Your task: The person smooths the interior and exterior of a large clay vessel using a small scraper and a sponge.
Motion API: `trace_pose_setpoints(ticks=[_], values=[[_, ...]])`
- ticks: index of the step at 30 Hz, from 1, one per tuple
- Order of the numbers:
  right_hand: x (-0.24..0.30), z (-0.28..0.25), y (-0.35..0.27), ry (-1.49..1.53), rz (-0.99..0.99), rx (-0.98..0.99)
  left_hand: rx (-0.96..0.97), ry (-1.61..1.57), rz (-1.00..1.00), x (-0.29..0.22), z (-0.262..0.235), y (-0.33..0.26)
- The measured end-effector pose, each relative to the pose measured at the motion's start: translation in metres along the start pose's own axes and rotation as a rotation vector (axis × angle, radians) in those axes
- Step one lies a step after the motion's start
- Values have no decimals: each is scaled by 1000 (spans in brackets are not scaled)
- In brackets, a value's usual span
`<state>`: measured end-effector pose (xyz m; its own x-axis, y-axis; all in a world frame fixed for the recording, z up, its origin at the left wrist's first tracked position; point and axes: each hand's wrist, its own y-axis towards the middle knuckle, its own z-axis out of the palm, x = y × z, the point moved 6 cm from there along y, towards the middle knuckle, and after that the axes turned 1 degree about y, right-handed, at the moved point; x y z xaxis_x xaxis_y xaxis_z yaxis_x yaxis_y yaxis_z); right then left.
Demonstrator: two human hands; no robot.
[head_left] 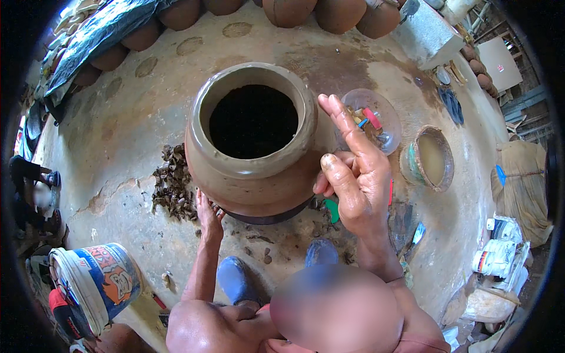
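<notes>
A large wet clay pot [259, 185] with a broad smooth rim stands upright in front of me on a dark round base [265, 217]. Its inside is in deep shadow. My left hand [209, 216] rests low against the pot's near left side, fingers stretched out and partly hidden by the wall. On the other side, my right hand [359, 170] is raised by the pot's right shoulder. Two of its fingers point up and the thumb stands apart, while the other fingers curl in; I see nothing held. Whether it touches the clay, I cannot tell.
Clay scraps [173, 185] lie left of the pot. On the right are a clear bowl of small tools [391, 112] and a bucket of cloudy water [432, 159]. A white and blue bucket [103, 279] stands near left. Several round pots [288, 10] line the back.
</notes>
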<state>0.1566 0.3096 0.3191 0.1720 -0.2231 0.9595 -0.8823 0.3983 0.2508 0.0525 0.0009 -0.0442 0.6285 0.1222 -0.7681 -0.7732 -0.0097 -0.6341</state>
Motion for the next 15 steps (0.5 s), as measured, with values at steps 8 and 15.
trace_pose_setpoints(ticks=[8,15], values=[[-2,-1,0,-1,0,-20,-28,-14,-27,-2,11,-13],[-3,0,-1,-46,26,-61,42,-14,-101,40,20,-47]])
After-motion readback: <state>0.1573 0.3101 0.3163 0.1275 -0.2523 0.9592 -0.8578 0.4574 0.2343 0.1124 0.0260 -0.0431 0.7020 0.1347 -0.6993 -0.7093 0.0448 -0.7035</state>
